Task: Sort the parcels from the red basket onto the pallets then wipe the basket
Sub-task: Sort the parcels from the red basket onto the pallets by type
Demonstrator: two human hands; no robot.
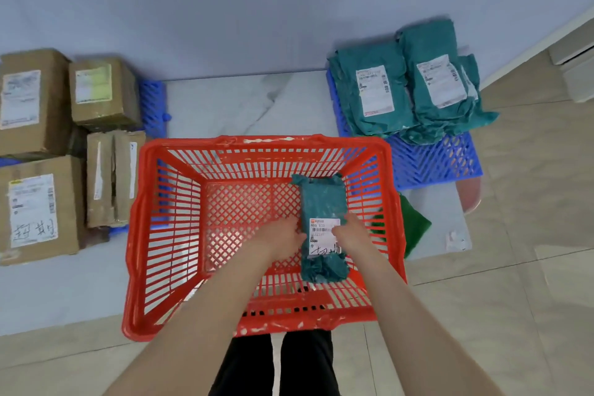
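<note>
- Left of frame: cardboard boxes (38,151) stacked on a blue pallet (153,106), only slivers of it showing. Looks like the box pile, so sorting is by package type.
- Centre: red basket (141,235) on the floor, between the two pallets, within reach of both. Only one parcel visible inside: a teal bag parcel (323,202) lying flat along the right side of the basket floor, label up.
- Left hand (283,236) on the parcel's left edge, fingers curled in narrow against it. Right hand (352,235) on the right edge at the label, fingers wrapped over. Two-sided pinch on a soft bag; can't tell if it's lifted clear of the basket floor.
- Right of basket: green cloth (414,228) on the floor, just beside the wall, probably for the wipe.
- Upper right of frame: teal bags (401,90) piled on the second blue pallet (434,164). Judgement: this parcel goes there, then wiping.
</note>
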